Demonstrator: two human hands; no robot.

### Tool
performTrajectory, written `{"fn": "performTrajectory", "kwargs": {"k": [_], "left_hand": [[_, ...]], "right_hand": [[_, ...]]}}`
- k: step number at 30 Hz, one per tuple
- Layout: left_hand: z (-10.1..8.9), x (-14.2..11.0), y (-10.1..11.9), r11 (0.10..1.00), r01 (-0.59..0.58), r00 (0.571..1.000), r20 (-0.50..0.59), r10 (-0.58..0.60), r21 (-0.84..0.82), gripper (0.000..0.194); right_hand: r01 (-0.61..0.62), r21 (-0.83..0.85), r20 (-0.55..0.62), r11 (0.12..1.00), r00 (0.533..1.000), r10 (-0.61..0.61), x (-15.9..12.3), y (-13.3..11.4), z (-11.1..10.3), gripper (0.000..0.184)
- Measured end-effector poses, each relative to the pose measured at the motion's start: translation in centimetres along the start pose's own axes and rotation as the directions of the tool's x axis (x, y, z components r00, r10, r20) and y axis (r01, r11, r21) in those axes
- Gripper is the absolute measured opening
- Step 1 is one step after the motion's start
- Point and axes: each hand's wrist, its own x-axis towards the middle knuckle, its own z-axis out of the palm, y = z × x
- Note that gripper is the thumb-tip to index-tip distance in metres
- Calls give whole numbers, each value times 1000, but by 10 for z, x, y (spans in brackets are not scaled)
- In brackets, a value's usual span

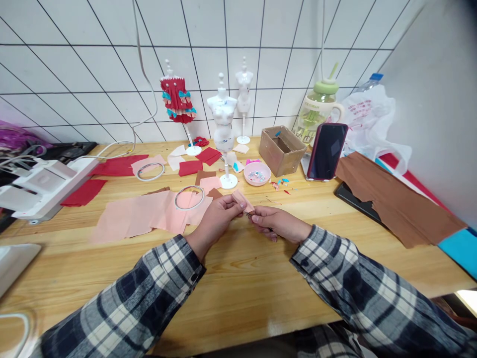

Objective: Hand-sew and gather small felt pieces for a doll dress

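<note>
White tiles (298, 30) back a wooden table (231, 298). Between the hands, just in front of a white mannequin (223, 119), is a small pink piece (243, 200); the left hand (221, 216) pinches it between thumb and fingers. Closed fingers of the right hand (281, 223) grip a thin dark tool (251, 213) at its edge. A loose pinch could let the thin piece crease or tear, and a slip of the tool could nick the left thumb. Knuckles hide most of the tool, so its kind is unclear; sleeves run out of view.
</note>
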Motion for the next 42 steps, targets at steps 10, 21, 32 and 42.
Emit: {"fn": "performTrajectory", "kwargs": {"k": [10,21,32,42], "left_hand": [[2,0,2,981,-16,998,-60,4,-196,21],[8,-2,7,936,-36,995,-98,1,-351,20],[8,-3,5,937,-29,997,-80,1,-348,21],[7,-1,5,936,-19,998,-66,-5,-352,19]], "right_hand": [[49,-91,-29,995,998,-52,2,0,2,27],[158,-161,-92,974,980,-175,9,9,23,22],[178,-154,-145,972,969,-200,10,7,24,16],[166,-164,-149,972,970,-191,10,7,25,15]]}}
